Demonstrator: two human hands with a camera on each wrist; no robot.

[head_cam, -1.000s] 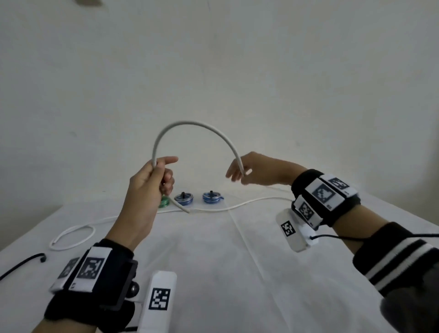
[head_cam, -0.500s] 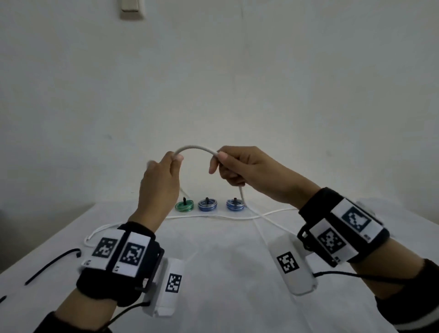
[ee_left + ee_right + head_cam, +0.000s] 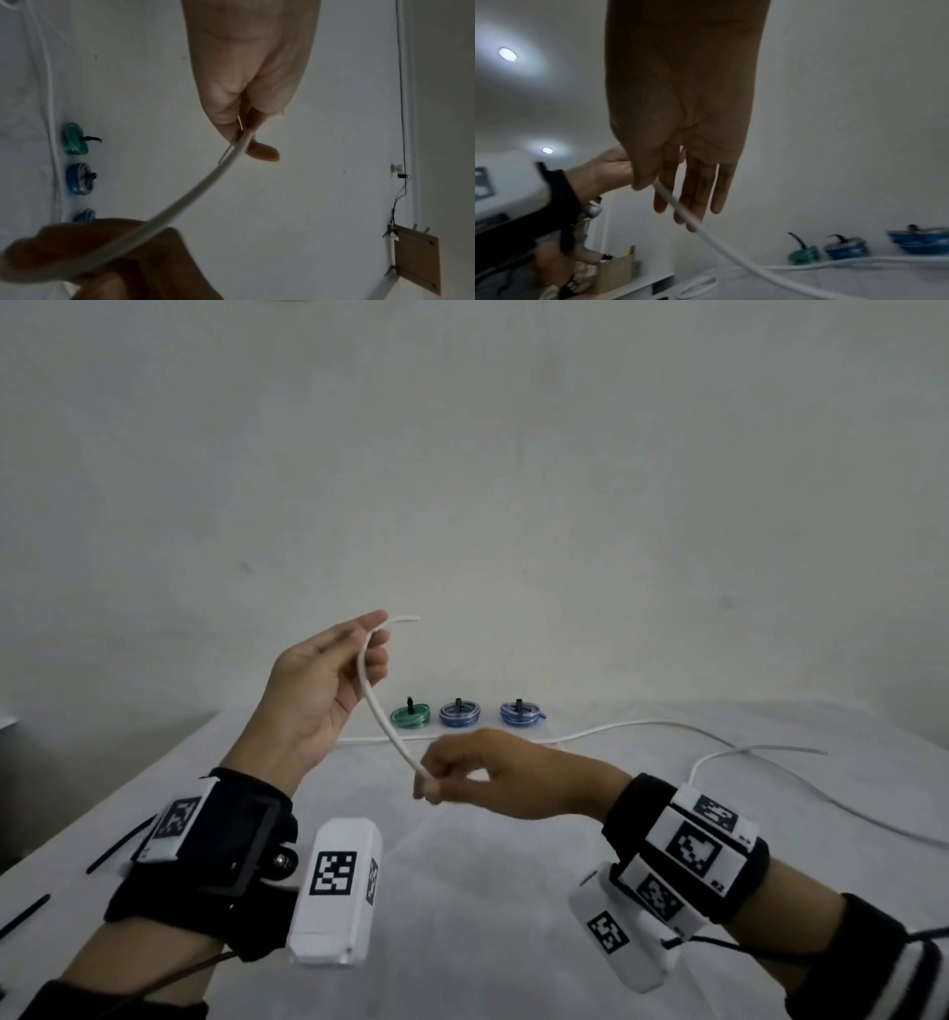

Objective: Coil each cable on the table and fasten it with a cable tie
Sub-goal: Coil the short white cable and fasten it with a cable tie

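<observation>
Three coiled bundles (image 3: 460, 712) beyond hands (image 3: 477, 770)

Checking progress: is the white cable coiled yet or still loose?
Still loose. The white cable runs as a single strand from the left hand to the right hand, then trails across the table; no loops.

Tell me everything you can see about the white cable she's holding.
The white cable is thin, smooth and round, seemingly plastic-sheathed. The left hand pinches it near its free end, raised above the table; it curves down to the right hand, which pinches it lower. The rest trails loose, uncoiled, across the white tabletop.
</observation>
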